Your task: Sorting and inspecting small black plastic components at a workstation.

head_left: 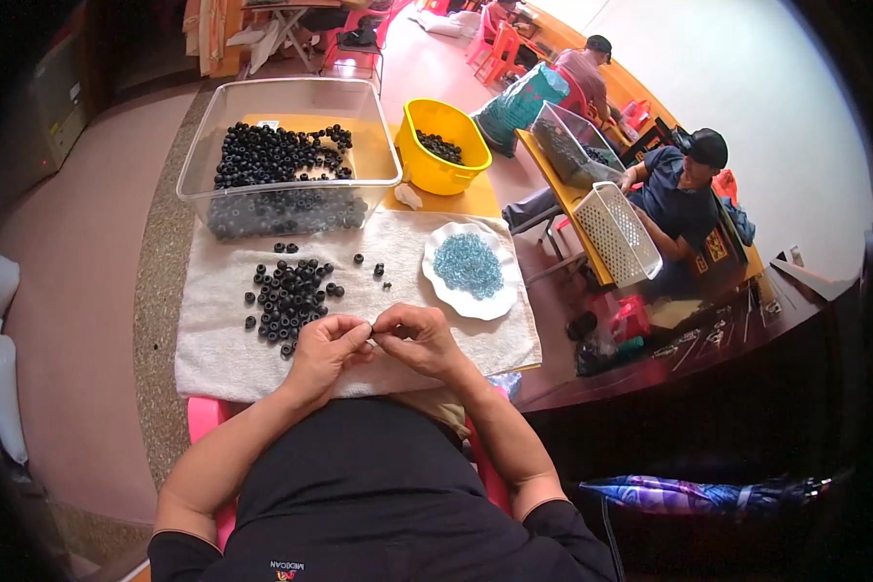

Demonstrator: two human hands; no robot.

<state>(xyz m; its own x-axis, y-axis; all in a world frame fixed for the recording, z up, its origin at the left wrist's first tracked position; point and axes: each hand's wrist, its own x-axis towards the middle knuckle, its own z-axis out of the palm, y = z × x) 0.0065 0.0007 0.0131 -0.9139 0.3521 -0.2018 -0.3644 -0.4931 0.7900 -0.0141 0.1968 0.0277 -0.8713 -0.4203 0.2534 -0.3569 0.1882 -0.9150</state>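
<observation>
My left hand (330,351) and my right hand (419,339) meet just above the near part of a whitish towel (213,354). Both are closed, thumbs and fingertips pinching a small black piece (371,332) between them. The fingers hide most of it, so its exact kind cannot be made out. Beyond my left hand lies a loose pile of small round black parts (293,296) with holes in them. A few more black parts (378,270) sit apart, to the right of that pile. A white scalloped plate (500,306) to the right holds many tiny clear-blue pieces (468,266).
A clear plastic bin (291,209) of black parts stands at the table's far left, beside a yellow tub (456,179) with more. A crumpled white scrap (407,197) lies before the tub. Rightward, a person works at another table with a white perforated basket (616,233). A folded umbrella (689,493) lies lower right.
</observation>
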